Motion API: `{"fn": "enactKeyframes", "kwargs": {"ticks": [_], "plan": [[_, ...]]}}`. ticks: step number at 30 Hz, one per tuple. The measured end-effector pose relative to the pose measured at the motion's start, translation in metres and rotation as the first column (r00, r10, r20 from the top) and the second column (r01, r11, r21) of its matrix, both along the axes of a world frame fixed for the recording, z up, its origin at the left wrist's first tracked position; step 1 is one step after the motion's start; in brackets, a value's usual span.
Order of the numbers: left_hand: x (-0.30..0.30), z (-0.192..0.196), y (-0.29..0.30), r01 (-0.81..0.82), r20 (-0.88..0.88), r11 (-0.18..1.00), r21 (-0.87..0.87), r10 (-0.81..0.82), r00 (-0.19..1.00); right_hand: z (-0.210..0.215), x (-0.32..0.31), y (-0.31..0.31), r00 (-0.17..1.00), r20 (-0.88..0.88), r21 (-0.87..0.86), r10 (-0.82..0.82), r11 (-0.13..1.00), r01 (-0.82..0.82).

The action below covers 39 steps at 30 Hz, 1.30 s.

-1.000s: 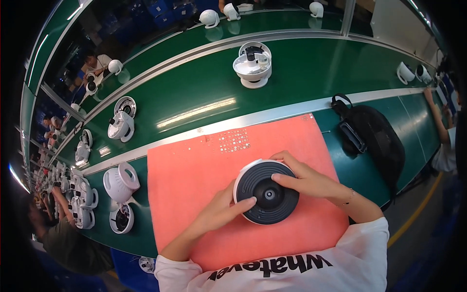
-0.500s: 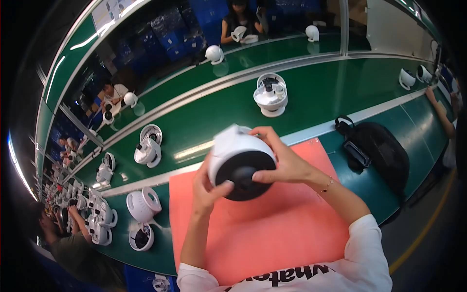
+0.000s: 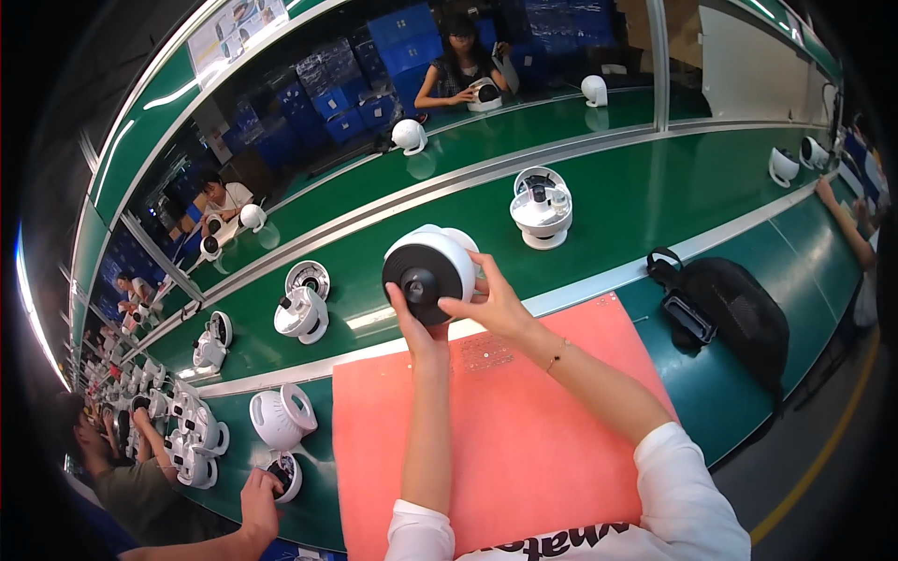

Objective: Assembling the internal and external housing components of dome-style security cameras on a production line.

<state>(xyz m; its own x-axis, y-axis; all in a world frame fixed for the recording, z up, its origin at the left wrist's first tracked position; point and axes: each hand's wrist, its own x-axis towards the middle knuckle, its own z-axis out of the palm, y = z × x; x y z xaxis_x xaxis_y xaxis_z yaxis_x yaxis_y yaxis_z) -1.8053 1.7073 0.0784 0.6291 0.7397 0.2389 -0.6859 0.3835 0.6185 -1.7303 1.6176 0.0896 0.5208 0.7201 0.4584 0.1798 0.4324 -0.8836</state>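
Both my hands hold up a round white housing (image 3: 440,254) with a black circular face (image 3: 418,283), lifted above the far edge of the salmon-pink mat (image 3: 524,439). My left hand (image 3: 418,327) supports it from below, thumb on the black face. My right hand (image 3: 491,301) grips its right side, fingers spread over the rim.
A green conveyor belt (image 3: 655,201) runs behind the mat and carries several white units, one (image 3: 540,208) just beyond my hands and another (image 3: 301,309) to the left. A black bag (image 3: 734,313) lies at the right. A neighbour's hand (image 3: 260,494) handles white parts at lower left. People work across the line.
The housing lay flat on the mat a second ago. I lifted it, tipped its black face toward me and carried it up toward the belt.
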Motion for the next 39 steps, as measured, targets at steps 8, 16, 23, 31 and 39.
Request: {"fn": "enactKeyframes", "kwargs": {"ticks": [8, 16, 23, 31, 39], "plan": [[0.023, -0.042, 0.013, 0.050, -0.276, 0.987, -0.154, -0.092, 0.957, -0.005, 0.100, 0.022, 0.831, -0.541, -0.511, -0.130, 0.836, -0.202], [0.015, -0.035, 0.023, -0.045, -0.148, 0.982, -0.184, 0.017, 0.989, -0.038, 0.222, 0.001, 0.629, -0.747, 0.072, -0.214, 0.915, 0.397], [-0.008, -0.019, 0.017, 0.421, 0.154, 0.877, -0.231, -0.394, 0.906, -0.006, 0.181, -0.028, 0.728, -0.669, 0.123, -0.150, 0.944, 0.308], [-0.029, -0.009, -0.008, 0.893, 0.601, 0.435, -0.117, -0.685, 0.412, 0.088, 0.053, -0.090, 0.935, -0.350, -0.126, -0.061, 0.992, 0.017], [-0.120, -0.025, 0.000, 0.792, 0.196, 0.591, -0.154, -0.767, 0.611, 0.043, -0.012, -0.131, 0.933, -0.355, -0.412, -0.064, 0.906, -0.095]]}}
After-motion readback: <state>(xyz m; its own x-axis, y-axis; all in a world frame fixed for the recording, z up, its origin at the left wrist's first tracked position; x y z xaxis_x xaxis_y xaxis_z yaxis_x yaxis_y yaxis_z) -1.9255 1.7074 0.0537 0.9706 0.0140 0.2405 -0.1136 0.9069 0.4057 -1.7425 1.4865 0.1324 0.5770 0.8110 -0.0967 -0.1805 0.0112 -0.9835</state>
